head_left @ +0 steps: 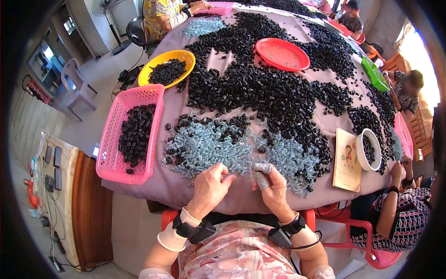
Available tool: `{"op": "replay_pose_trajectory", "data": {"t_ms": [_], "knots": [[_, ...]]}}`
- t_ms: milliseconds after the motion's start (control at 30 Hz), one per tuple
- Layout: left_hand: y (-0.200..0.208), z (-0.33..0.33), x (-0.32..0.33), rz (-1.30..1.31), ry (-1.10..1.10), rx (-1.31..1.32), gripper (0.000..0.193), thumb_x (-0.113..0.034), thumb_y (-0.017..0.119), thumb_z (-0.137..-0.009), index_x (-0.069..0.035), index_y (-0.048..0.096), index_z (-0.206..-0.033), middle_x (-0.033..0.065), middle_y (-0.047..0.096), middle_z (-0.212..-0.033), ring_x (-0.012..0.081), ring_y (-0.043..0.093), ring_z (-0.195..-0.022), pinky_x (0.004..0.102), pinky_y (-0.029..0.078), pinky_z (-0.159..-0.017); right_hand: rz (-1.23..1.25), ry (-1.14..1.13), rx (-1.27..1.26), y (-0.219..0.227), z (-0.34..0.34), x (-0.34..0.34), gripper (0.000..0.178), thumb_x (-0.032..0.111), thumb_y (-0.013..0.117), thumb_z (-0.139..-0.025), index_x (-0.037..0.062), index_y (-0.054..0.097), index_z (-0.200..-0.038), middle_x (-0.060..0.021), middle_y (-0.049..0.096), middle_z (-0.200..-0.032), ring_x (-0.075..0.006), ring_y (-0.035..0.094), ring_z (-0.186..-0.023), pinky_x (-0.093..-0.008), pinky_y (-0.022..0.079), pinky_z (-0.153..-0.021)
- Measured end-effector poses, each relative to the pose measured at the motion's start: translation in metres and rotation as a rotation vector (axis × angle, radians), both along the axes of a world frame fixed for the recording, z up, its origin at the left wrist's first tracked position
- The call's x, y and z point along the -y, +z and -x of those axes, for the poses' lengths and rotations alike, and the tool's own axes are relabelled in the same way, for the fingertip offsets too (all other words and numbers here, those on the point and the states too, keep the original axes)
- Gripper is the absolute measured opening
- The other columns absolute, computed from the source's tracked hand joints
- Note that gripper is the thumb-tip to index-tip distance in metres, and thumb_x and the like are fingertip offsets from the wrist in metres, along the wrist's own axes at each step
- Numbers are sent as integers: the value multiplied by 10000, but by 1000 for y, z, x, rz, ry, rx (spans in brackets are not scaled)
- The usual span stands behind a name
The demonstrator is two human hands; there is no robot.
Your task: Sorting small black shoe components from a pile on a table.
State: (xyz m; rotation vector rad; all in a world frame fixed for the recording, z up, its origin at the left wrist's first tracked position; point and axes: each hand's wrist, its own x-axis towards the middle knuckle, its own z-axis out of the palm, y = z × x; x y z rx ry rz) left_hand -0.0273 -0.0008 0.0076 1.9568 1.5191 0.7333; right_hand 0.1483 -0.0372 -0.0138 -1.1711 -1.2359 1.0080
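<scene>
Two heaps of pale-blue translucent coiled pieces [209,149] and one pink rectangular plastic basket [113,166] sit on the mauve cloth-covered worktop [241,196]. Beside the heaps, left hand [210,188] and right hand [274,189] angle inward, fingers narrowed; whether holding anything, I cannot tell.

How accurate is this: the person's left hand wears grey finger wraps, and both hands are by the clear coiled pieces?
Wrong hand: the head view shows the grey finger wraps on the right hand, not the left hand. Both hands are by the clear coiled pieces.
</scene>
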Motion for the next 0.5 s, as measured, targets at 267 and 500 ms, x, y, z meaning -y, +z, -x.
{"op": "replay_pose_trajectory", "data": {"t_ms": [267, 500], "knots": [[-11, -7, 7, -147, -98, -157, 80, -45, 578, -818, -40, 522, -876, 134, 605, -803, 327, 607, -727, 401, 467, -610, -149, 86, 190, 0, 2, -1, 273, -86, 565, -783, 4, 592, -1039, -69, 522, -800, -138, 562, -597, -257, 453, -530], [3, -15, -3, 71, -273, 376, 101, -103, 598, -863, -20, 562, -909, 50, 589, -690, 137, 553, -587, 283, 441, -538, -201, 128, 256, 1, -7, -4, 226, -85, 588, -758, -7, 584, -970, -108, 564, -913, -206, 595, -732, -294, 486, -579]]}}
